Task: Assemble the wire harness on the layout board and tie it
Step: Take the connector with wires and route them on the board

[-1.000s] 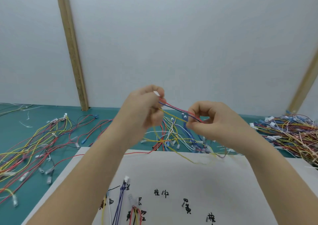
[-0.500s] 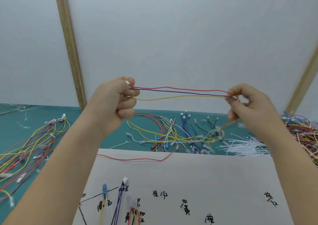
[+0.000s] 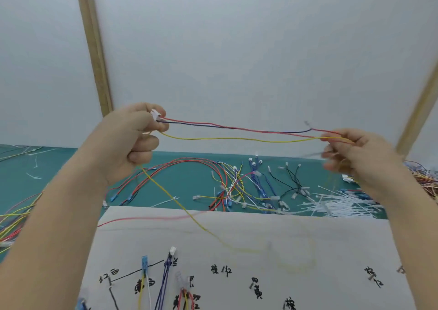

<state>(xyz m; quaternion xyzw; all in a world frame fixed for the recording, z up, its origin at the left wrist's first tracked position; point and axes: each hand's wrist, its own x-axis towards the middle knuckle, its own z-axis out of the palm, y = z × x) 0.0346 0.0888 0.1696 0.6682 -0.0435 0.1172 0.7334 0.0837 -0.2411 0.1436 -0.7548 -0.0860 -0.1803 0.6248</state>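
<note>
A pale grey-white wall (image 3: 237, 49) faces me, crossed by two light wooden battens (image 3: 93, 46), rising behind my teal-topped workbench (image 3: 71, 167) under soft, even light.

A pale grey wall (image 3: 237, 49) rises behind the teal table (image 3: 71, 174), with one wooden strip (image 3: 93, 46) running up it on the left and another wooden strip (image 3: 419, 103) leaning at the right edge.
</note>
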